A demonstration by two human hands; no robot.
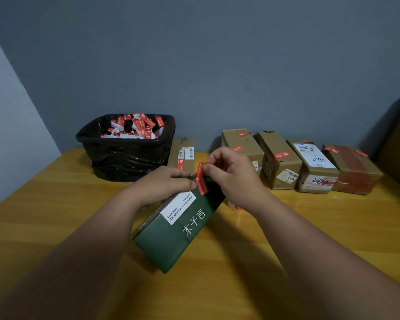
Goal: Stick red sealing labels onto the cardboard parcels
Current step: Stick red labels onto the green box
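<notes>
A dark green parcel [183,229] with a white sticker and white characters lies tilted on the wooden table, in the middle of the view. My left hand [164,185] holds its far left end, thumb at the edge of a red sealing label [201,181]. My right hand [229,174] pinches the label's upper end between thumb and fingers. The label's lower part lies against the parcel's far top edge.
A black-bagged bin [125,148] full of red and white label scraps stands at the back left. A flat brown parcel [183,153] leans beside it. Several brown parcels [280,158] bearing red labels line the back right. The yellow table [56,227] runs to a grey wall.
</notes>
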